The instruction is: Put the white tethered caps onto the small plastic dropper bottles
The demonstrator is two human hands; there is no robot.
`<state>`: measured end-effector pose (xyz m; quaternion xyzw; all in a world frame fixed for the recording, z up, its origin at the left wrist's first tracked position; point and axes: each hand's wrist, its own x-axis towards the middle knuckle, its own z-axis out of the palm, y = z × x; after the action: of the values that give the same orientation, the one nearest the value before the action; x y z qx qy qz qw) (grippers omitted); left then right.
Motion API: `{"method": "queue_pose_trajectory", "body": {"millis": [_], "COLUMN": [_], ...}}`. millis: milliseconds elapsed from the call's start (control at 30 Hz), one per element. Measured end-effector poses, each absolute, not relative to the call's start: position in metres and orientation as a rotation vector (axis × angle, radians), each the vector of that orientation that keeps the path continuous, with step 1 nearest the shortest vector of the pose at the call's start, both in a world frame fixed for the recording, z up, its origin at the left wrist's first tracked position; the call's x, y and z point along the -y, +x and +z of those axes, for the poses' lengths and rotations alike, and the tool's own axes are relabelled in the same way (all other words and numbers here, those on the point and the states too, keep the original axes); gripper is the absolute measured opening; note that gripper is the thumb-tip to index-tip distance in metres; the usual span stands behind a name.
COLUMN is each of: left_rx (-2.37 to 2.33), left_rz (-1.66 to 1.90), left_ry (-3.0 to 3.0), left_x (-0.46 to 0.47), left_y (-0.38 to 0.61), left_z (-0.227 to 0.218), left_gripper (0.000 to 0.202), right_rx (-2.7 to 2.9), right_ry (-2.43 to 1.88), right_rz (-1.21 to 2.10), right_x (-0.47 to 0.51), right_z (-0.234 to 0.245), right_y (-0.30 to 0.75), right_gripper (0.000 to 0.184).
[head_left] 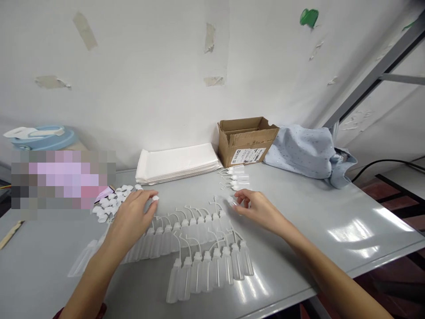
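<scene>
My left hand (133,210) pinches a small white cap (155,198) between thumb and fingertips, above the back row of bottles. My right hand (254,206) has its fingers closed on a small clear plastic bottle (233,202), mostly hidden by the fingers. Below the hands, translucent squeeze bottles (207,272) with thin bent white spouts lie side by side in two slanting rows. A heap of loose white caps (109,201) lies left of my left hand. Several more bottles (239,177) lie beyond my right hand, in front of the cardboard box.
The open cardboard box (247,141) stands against the wall. Left of it lies a stack of flat white sheets or sleeves (179,163); right of it, a bunched light-blue cloth (299,148). A blue plastic item (49,137) and a blurred-out patch occupy the left of the grey table (288,283).
</scene>
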<state>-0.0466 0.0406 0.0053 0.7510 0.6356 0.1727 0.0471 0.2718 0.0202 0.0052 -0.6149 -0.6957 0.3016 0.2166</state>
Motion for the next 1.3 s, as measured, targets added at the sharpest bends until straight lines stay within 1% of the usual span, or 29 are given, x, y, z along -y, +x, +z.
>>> {"method": "queue_pose_trajectory", "body": {"millis": [167, 300, 367, 467, 567, 767, 967, 1100, 1200, 1300], "left_rx": [-1.645, -1.348, -1.242, -1.158, -1.146, -1.153, -1.161, -1.130, -1.092, -1.076], "left_rz": [0.781, 0.751, 0.712, 0.695, 0.717, 0.700, 0.656, 0.640, 0.647, 0.669], "left_ry": [2.050, 1.956, 1.888, 1.773, 1.691, 1.690, 1.715, 1.734, 1.748, 1.759], "left_x": [-0.019, -0.003, 0.003, 0.010, 0.013, 0.014, 0.013, 0.012, 0.012, 0.014], "left_y": [-0.017, 0.006, 0.014, 0.024, 0.029, 0.031, 0.032, 0.033, 0.034, 0.034], "left_z": [0.026, 0.030, 0.028, 0.025, 0.024, 0.024, 0.025, 0.026, 0.026, 0.025], "left_gripper": [0.029, 0.021, 0.017, 0.012, 0.015, 0.023, 0.023, 0.023, 0.022, 0.020], "right_rx": [1.797, 1.740, 1.675, 1.563, 1.584, 1.817, 1.960, 2.004, 2.004, 1.986], "right_ry": [-1.532, -1.318, -1.236, -1.204, -1.189, -1.142, -1.168, -1.180, -1.177, -1.167], "right_rz": [0.954, 1.084, 1.196, 1.487, 1.634, 1.524, 1.374, 1.292, 1.257, 1.262], "right_x": [-0.017, -0.009, -0.004, 0.004, 0.009, 0.012, 0.015, 0.016, 0.016, 0.016], "right_z": [0.016, 0.023, 0.025, 0.025, 0.024, 0.023, 0.025, 0.023, 0.022, 0.021], "right_y": [0.266, 0.256, 0.251, 0.243, 0.240, 0.238, 0.236, 0.235, 0.234, 0.234], "right_gripper": [0.016, 0.012, 0.014, 0.022, 0.021, 0.014, 0.020, 0.018, 0.021, 0.020]}}
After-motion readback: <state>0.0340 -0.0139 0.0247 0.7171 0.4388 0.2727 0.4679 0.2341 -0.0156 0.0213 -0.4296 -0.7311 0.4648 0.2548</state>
